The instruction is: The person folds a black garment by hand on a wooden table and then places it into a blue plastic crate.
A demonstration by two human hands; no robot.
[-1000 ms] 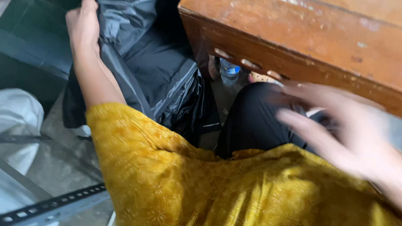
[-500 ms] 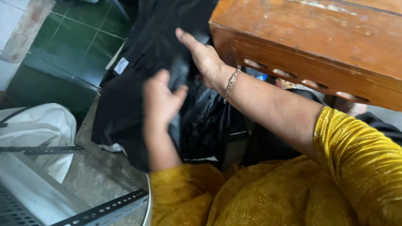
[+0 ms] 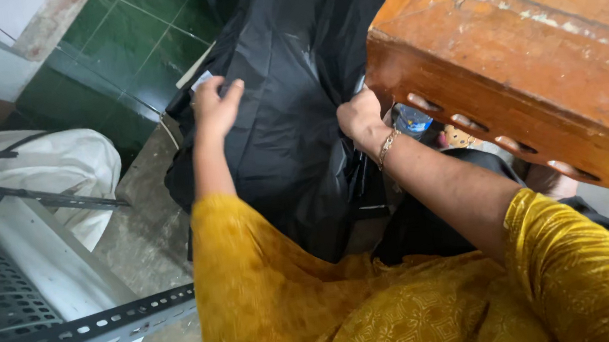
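Green floor tiles [image 3: 134, 53] are showing at the far side of the scene, beyond a large black plastic bag [image 3: 290, 104] that is standing against the corner of a worn wooden table [image 3: 532, 41]. Taking that bag as the landmark: the left hand [image 3: 213, 109] is resting on its left edge, fingers curled over and gripping a fold of the black film, with the thumb pointing up toward the bag's far end. The right hand [image 3: 359, 115] is clutching the bag's right edge, fist closed around a gathered bunch of plastic, just beside the table's corner; a thin bracelet [image 3: 388, 145] is sitting on that wrist. Between the two hands the film is being held stretched and fairly smooth. Mustard-yellow sleeves [image 3: 270, 273] are covering both arms on the near side of the bag. Just right of the bag, tucked under the table's edge, a clear plastic bottle with a blue label [image 3: 412, 118] is peeking out, and a small yellowish object beside it is too hidden to identify. Left of the bag, a grey concrete ledge [image 3: 146, 210] is running along the floor, and further left a white sack [image 3: 55, 167] is slumping behind a slotted metal angle bar [image 3: 28, 196]. Nearest the viewer on that side, a white perforated metal shelf [image 3: 8, 292] is filling the corner.
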